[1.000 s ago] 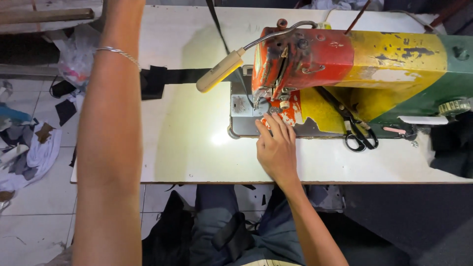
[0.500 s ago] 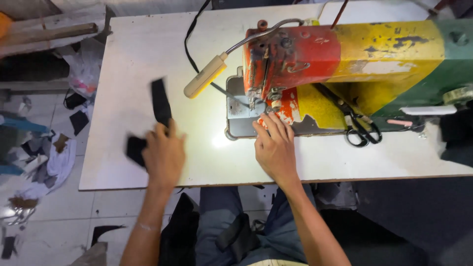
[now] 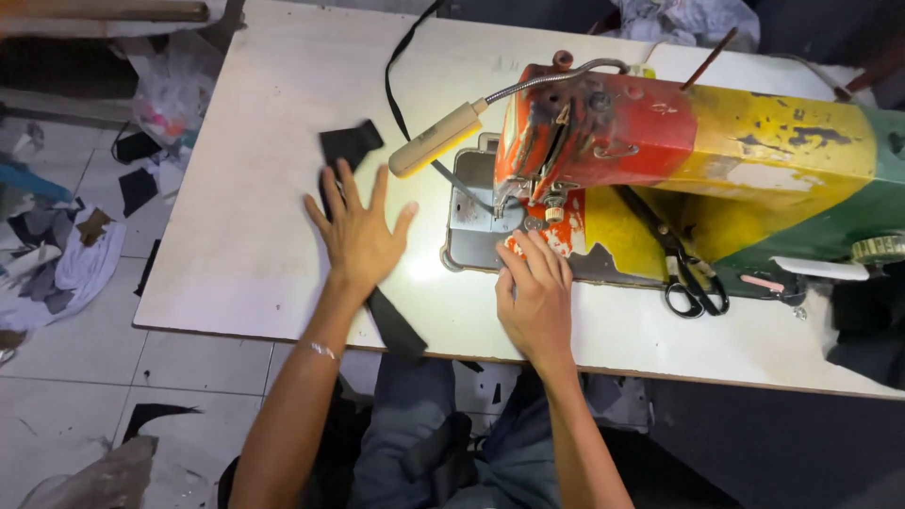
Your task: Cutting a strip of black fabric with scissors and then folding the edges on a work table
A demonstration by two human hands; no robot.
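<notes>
the table (image 3: 245, 236) is flat, smooth and pale, with a bright spot of light between the two hands. one long black strip (image 3: 396, 325) of soft cloth lies on it. the strip runs from past the fingers of the left hand (image 3: 360, 231), under that hand, and down to the table edge near the person's lap. its far end is wider, like a little fan.

the left hand is spread wide, all five fingers apart, pressed flat on the strip. it grips nothing.

the right hand (image 3: 535, 297) is flatter and narrower, fingers close together. the fingertips rest at the grey metal plate (image 3: 468, 221), just under the needle part of the sewing machine (image 3: 698, 141). if it holds anything, that is hidden.

the one machine is big and hard, with chipped paint in red, yellow and green. one small lamp (image 3: 436, 139), shaped like a cream tube on a bendy metal neck, sticks out over the plate, between the hands and further away. one pair of black scissors (image 3: 683, 273) lies to the right of the right hand. a thin bracelet (image 3: 323, 351) sits on the left wrist.
</notes>
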